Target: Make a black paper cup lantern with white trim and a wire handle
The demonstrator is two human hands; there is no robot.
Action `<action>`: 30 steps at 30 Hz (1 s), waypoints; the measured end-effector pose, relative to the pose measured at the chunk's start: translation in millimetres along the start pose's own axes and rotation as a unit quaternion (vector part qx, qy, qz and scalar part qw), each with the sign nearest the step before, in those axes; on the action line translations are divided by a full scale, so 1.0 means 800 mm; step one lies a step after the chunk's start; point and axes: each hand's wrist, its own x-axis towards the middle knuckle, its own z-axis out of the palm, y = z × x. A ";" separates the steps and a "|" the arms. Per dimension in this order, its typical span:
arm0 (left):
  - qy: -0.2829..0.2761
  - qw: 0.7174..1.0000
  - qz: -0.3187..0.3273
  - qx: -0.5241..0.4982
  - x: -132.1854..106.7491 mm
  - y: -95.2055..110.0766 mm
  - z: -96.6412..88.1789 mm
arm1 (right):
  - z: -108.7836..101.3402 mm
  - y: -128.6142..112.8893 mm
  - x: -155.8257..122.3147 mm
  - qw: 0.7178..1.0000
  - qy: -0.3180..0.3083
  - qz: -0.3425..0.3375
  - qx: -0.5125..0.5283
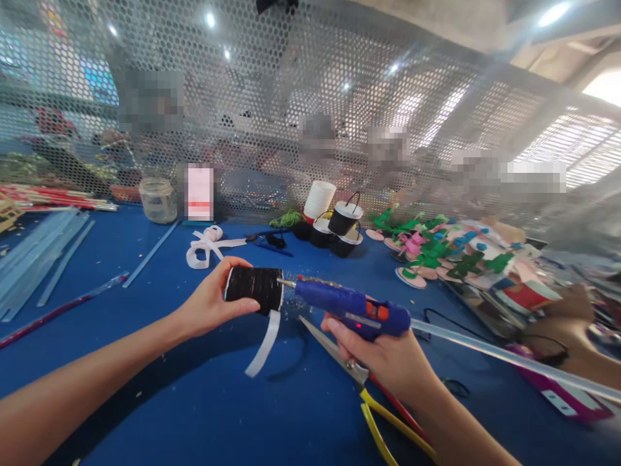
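Head view: a clear glass jar (159, 202) stands left of upper centre; whether it holds anything is hard to tell. Right of centre, a stack of white cups (320, 197) leans beside several small black pots (343, 223) with pale rims and thin looped handles, their insides hidden. At the centre of the frame, the black cup (255, 288) lies sideways in the left hand (220, 291), fingers and thumb closed around it. Just right of it, the right hand (371, 349) is wrapped around the grip of a glue gun (339, 304), its metal nozzle touching or nearly touching the cup's end. The cup is a short cylinder with a ridged, shiny black covering; a flat white strip (264, 344) hangs from its lower edge. A translucent rod (509, 358) runs from the gun's back. Yellow-handled scissors (327, 340) lie on the smooth blue desk (204, 414), partly under the right hand.
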 end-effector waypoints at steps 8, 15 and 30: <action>0.006 1.000 -0.018 -0.024 0.004 -0.006 0.000 | -0.028 -0.025 0.020 0.999 0.022 -0.037 -0.026; 0.017 0.998 -0.031 -0.044 0.003 -0.004 0.002 | -0.013 -0.016 0.008 0.996 -0.071 -0.055 -0.025; 0.019 0.997 -0.039 -0.060 0.003 -0.001 0.001 | -0.013 -0.028 0.012 0.997 -0.057 -0.031 -0.047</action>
